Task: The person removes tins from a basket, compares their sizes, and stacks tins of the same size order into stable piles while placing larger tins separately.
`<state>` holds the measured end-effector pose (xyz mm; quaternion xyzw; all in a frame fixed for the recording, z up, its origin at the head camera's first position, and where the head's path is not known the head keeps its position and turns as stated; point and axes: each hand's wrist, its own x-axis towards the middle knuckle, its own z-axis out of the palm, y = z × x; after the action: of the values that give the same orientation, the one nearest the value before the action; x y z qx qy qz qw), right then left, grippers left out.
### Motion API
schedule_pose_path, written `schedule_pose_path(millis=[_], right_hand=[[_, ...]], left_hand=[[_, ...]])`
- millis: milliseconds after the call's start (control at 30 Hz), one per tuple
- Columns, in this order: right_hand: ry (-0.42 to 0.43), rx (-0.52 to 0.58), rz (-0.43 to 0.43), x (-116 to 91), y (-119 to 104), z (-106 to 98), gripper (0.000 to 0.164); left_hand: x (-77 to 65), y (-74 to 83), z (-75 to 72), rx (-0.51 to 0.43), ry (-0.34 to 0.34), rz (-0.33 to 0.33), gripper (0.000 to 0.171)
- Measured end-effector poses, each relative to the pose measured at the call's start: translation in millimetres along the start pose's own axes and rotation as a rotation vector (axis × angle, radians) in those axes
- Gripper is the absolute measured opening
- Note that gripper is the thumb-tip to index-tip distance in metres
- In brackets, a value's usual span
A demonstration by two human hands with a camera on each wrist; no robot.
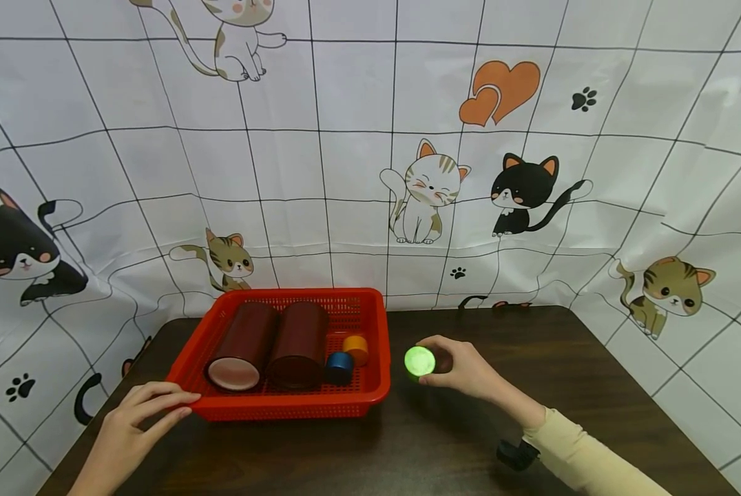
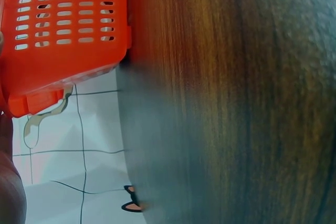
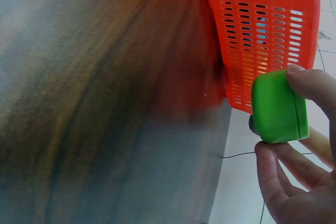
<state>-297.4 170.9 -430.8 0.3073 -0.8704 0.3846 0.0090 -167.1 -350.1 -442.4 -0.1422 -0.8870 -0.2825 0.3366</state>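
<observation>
My right hand (image 1: 463, 368) pinches a small bright green round block (image 1: 419, 361) between thumb and fingers, above the table to the right of the red basket (image 1: 284, 406). In the right wrist view the green block (image 3: 281, 107) shows its smooth side, with a small dark thing (image 3: 253, 124) partly hidden behind it. My left hand (image 1: 129, 427) holds the basket's front left corner by the rim; the left wrist view shows only bits of that hand at its edge. Inside the basket lie two dark brown cylinders (image 1: 300, 334), a blue round block (image 1: 339, 368) and an orange one (image 1: 356, 349).
The basket stands on a dark wood-grain table (image 1: 494, 413), near its back edge. Behind and beside the table hangs a white gridded sheet (image 1: 346, 165) printed with cats, hearts and paw marks. A black band (image 1: 516, 455) sits at the right wrist.
</observation>
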Motion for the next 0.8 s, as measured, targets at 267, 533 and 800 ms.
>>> schedule_pose_path(millis=[267,533,800], right_hand=[[-0.035,-0.023,0.003,-4.0,2.8,3.4,0.054],[-0.106,-0.018,-0.006,-7.4,9.1,5.1,0.056],[-0.162,-0.029,0.005,-10.3,9.4,7.1,0.060]], left_hand=[[-0.3,-2.5,1.1,0.003,0.004,0.007,0.049],[0.5,-1.3,0.1,-0.001,-0.002,0.009,0.050],[1.1,-1.3,-0.2,0.012,0.009,0.047,0.054]])
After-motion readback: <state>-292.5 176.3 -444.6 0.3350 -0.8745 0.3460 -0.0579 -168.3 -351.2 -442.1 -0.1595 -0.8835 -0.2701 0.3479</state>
